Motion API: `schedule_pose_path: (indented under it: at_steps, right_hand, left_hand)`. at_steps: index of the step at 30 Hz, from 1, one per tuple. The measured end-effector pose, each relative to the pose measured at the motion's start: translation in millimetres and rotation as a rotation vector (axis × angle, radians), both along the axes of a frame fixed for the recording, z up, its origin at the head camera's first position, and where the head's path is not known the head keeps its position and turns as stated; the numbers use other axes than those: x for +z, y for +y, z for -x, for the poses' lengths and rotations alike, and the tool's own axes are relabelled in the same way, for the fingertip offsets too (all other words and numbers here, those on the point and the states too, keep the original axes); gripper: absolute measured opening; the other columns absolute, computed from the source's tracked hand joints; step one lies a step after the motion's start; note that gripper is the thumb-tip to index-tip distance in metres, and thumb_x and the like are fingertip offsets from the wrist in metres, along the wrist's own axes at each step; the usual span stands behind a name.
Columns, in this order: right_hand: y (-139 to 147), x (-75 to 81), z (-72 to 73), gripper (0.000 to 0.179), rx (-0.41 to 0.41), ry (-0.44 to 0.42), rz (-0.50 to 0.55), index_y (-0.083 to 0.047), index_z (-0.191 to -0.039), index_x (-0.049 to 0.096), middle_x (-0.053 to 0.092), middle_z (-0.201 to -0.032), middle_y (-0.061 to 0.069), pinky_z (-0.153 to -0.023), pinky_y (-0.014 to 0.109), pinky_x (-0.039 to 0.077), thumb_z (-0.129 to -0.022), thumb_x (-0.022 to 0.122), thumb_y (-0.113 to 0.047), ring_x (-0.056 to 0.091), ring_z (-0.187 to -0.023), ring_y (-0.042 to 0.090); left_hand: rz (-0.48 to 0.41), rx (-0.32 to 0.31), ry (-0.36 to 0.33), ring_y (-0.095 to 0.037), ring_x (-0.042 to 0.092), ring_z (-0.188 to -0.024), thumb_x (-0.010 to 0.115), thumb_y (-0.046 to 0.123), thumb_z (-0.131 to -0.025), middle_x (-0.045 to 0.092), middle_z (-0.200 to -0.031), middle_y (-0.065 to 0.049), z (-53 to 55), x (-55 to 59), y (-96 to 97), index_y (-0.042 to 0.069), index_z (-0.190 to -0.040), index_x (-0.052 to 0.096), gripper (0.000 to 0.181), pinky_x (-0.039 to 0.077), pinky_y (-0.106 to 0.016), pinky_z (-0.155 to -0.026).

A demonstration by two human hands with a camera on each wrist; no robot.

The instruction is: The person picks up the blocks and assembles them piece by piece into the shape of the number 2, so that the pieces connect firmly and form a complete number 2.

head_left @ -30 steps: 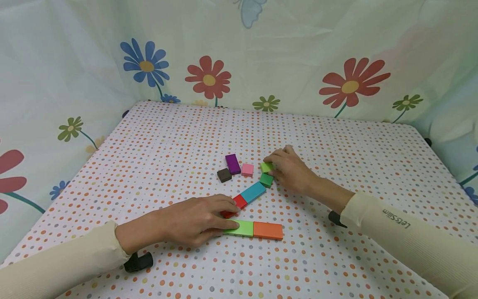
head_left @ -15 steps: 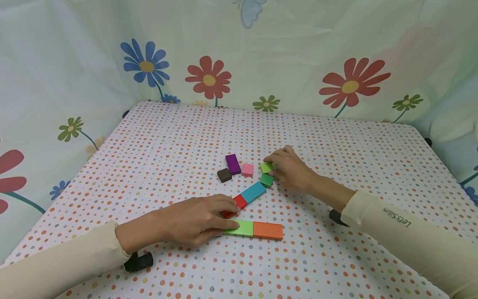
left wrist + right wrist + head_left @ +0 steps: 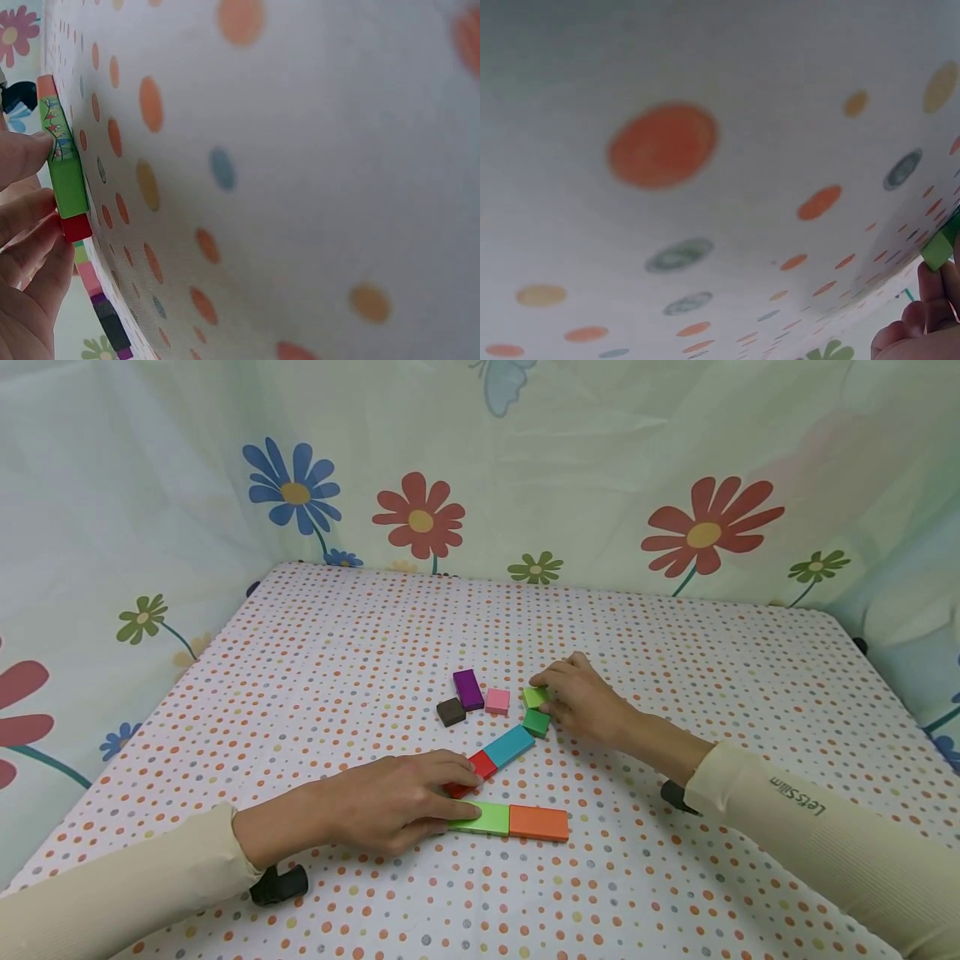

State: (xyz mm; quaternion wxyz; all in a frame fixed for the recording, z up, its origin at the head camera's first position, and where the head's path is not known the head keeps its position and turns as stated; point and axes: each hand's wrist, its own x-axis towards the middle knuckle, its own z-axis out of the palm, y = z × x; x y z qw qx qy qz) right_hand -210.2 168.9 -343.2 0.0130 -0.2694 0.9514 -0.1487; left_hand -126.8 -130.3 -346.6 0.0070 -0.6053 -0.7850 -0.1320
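My left hand lies across two rows of flat blocks. Its straight thumb rests on a long light green block, while the fingers touch a red block, partly covering it. An orange block meets the light green one end to end. From the red block a blue block runs diagonally to a dark green block. Farther back, my right hand pinches a small light green block between index finger and thumb, against the dark green one; the right wrist view shows its end.
Left of the right hand lie a pink block, a purple block and a dark brown block. A dotted cloth covers the table, and a flowered curtain hangs behind it.
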Motion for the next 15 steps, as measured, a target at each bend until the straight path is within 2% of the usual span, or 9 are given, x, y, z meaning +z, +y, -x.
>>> schedule_pose_path:
  at_steps: [9, 15]
  right_hand:
    - [0.6, 1.0, -0.9, 0.033, 0.005, -0.009, 0.022, -0.001, -0.129, 0.065, 0.063, -0.132, 0.014, -0.098, 0.046, 0.043, -0.097, 0.067, -0.008, 0.044, -0.117, 0.030]
    - [-0.8, 0.6, -1.5, 0.031, 0.009, -0.001, 0.045, -0.002, -0.129, 0.065, 0.064, -0.130, 0.012, -0.096, 0.044, 0.043, -0.098, 0.066, -0.008, 0.044, -0.115, 0.029]
  left_hand:
    - [-0.015, -0.002, 0.001, -0.019, 0.048, -0.134, 0.064, 0.017, -0.098, 0.059, -0.136, -0.005, -0.6, -0.4, 0.2, 0.018, -0.123, 0.074, 0.027, 0.039, -0.031, -0.115]
    - [-0.013, 0.007, -0.010, -0.018, 0.048, -0.134, 0.064, 0.017, -0.098, 0.059, -0.136, -0.005, -0.9, -0.6, 0.2, 0.018, -0.124, 0.074, 0.027, 0.039, -0.031, -0.115]
